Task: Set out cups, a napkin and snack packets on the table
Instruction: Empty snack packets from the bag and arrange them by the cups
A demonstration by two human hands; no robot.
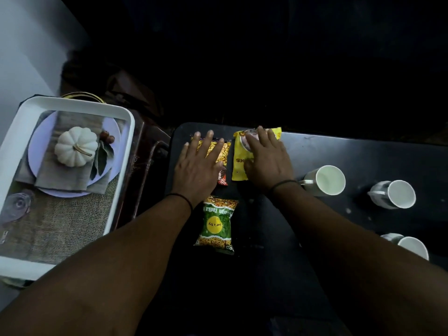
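The fingers (213,135) of the left hand (196,170) are spread flat and press down on an orange snack packet (221,152); the fingers (260,132) of the right hand (266,163) lie just as flat on a yellow packet (238,163) beside it. Neither hand grips anything: both rest open, palms down, on top of the packets.

Nearest the person, a green packet (215,225) lies free on the dark counter (339,151), between the two forearms. The danger here looks to be a forearm or wrist dragging across it when the hands draw back, which could push it crooked or towards the near edge.

A little further out, three white cups sit to the right: one (412,246) close by the right forearm, one (324,180) just beside the right wrist, one (392,194) further right. An elbow swung outward could knock the nearest over, and the cup by the wrist is likewise exposed.

Further still, the two packets under the hands lie close together at the counter's far end. They are slick, so a slide to straighten them could carry one off the far edge or over the other.

At the left, apart from the counter, stands a white tray (121,112) with a printed picture inside. I cannot make out a napkin on the counter.
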